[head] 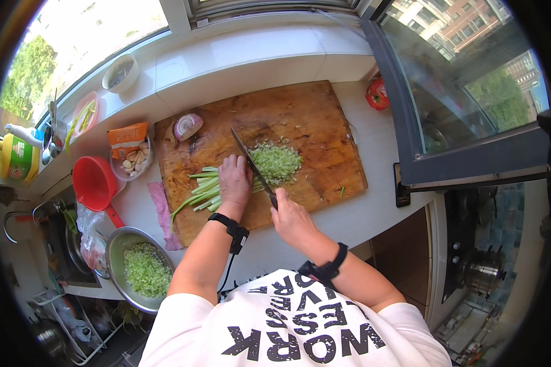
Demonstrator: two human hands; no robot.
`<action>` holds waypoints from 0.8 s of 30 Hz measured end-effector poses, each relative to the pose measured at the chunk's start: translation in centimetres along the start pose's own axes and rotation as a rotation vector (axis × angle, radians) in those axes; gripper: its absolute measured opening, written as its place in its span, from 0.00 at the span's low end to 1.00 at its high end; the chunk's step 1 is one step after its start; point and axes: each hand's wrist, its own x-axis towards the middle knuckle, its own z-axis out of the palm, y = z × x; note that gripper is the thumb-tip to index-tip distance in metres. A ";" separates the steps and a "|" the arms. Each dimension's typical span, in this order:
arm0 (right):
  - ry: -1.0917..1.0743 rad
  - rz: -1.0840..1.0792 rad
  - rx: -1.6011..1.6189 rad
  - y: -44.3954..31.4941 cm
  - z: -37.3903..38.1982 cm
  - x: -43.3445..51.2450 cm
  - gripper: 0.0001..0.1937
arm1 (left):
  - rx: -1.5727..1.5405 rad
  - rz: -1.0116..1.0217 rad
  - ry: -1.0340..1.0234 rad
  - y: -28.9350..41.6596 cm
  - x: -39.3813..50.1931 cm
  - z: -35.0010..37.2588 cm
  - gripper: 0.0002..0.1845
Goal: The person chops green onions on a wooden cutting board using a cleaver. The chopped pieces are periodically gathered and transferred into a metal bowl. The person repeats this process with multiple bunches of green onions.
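My right hand [291, 215] grips the handle of a kitchen knife [252, 160], whose blade points away from me across the wooden cutting board [321, 119]. Under my left hand [235, 179] a bunch of green stalks [206, 190], perhaps celery, is pressed to the board. The knuckles sit close beside the blade. Just right of the knife lies a heap of finely chopped green pieces [275, 163]. A cut half of a red onion [188, 127] rests near the board's far left corner.
Left of the board are a clear container of garlic cloves [135, 160], a red plastic strainer [92, 181] and a pink cloth strip [163, 213]. A metal bowl [115, 275] holds more chopped greens. At right, an open window sash [463, 151] overhangs the counter near a phone [402, 186].
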 end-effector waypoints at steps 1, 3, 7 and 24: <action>0.016 -0.009 -0.010 0.0 0.6 0.8 0.17 | -0.005 -0.017 -0.002 0.0 0.0 0.0 0.08; 0.055 -0.014 -0.034 -0.2 1.6 1.9 0.17 | -0.020 -0.033 0.009 -0.1 0.2 -0.2 0.07; 0.070 0.007 -0.010 0.4 0.8 -0.2 0.17 | -0.018 -0.028 0.031 -0.1 0.2 0.0 0.07; 0.046 -0.047 0.030 0.4 -0.7 -2.0 0.17 | -0.046 -0.040 0.027 0.0 0.0 -0.3 0.08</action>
